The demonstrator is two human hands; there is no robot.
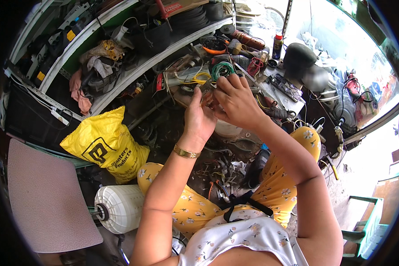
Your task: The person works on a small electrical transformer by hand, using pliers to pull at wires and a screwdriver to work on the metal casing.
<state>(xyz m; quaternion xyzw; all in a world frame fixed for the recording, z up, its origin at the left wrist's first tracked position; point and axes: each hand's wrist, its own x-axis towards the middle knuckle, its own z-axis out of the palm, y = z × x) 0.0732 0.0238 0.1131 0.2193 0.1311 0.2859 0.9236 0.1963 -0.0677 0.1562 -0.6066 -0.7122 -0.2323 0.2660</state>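
My left hand (199, 117) and my right hand (238, 103) meet in front of me, above the cluttered bench. A small reddish-brown piece (207, 101) shows between them, mostly covered by my fingers; its kind cannot be made out. The left thumb points up along it, while its other fingers are largely hidden. My right fingers are curled and pinched at the same spot. Just beyond the hands lie a coil of green wire (222, 69) and yellow wire (201, 79). A small dark wheel-like part (187, 88) sits beside my left thumb.
To the left stand a stuffed yellow sack (108, 144), a white ribbed drum (120, 208) and a pinkish-grey panel (48, 199). Loaded shelves (141, 71) run behind. Orange-handled pliers (219, 190) and scraps lie between my legs. A green crate (363, 226) is at right.
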